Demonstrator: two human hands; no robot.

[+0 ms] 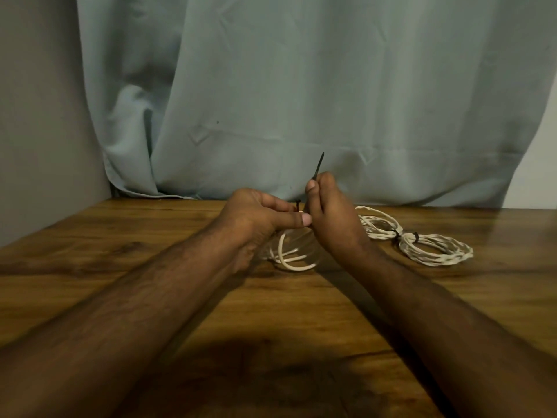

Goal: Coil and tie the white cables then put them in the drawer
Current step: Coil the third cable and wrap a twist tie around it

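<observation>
A coiled white cable [291, 254] hangs just above the wooden table [150, 245], its top pinched in my left hand [259, 220]. My right hand [328, 212] is closed around a black cable tie [319, 165] whose tail sticks up above the fingers; the tie's lower part runs down to the coil between both hands. Two more white cable coils lie flat to the right, one [379, 224] behind my right wrist and one [437, 248] further right, each bound by a black tie. No drawer is in view.
A grey-green curtain [301, 101] hangs along the table's back edge. A grey wall [36, 131] closes the left side. Bare wood lies in front of the hands and at the left.
</observation>
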